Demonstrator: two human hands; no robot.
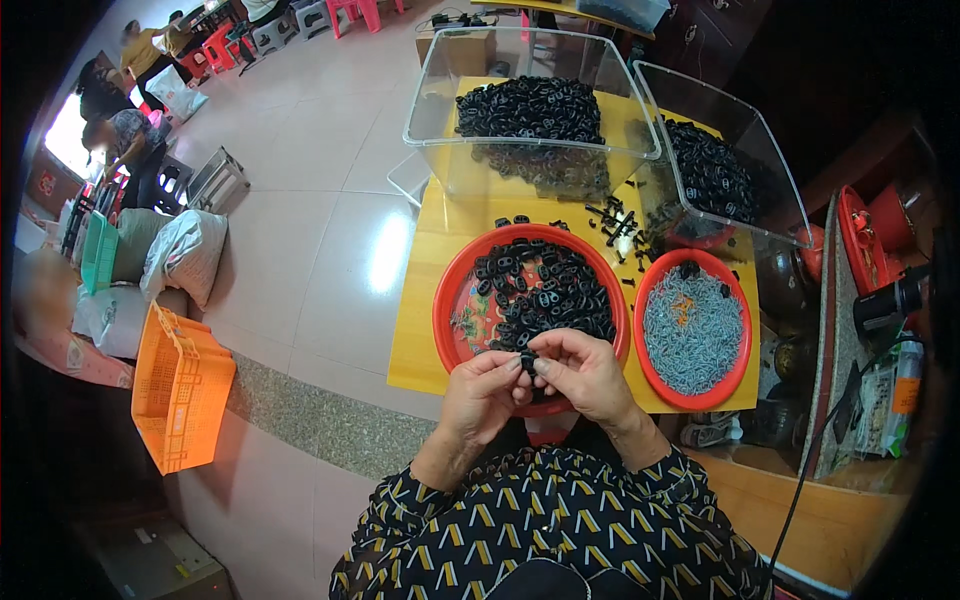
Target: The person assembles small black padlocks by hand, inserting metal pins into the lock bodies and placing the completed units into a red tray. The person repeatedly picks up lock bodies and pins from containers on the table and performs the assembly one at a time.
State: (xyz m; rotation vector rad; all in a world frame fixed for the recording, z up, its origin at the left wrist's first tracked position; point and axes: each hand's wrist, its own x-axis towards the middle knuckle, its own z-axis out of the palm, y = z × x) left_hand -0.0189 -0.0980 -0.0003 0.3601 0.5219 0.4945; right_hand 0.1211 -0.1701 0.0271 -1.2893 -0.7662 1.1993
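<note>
Left hand (478, 396) and right hand (592, 378) pinch a black part (528, 361) over the worktop's (412, 345) near edge. The floor (305, 300) is tiled.

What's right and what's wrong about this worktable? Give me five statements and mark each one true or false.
1. The left hand and right hand both touch a small black part. True.
2. The silvery-piece basin sits left of the black-piece basin. False: it sits to the right.
3. The rear clear bin holds black pieces. True.
4. The crate at the left is blue. False: it is orange.
5. The table under the basins is yellow. True.
</note>
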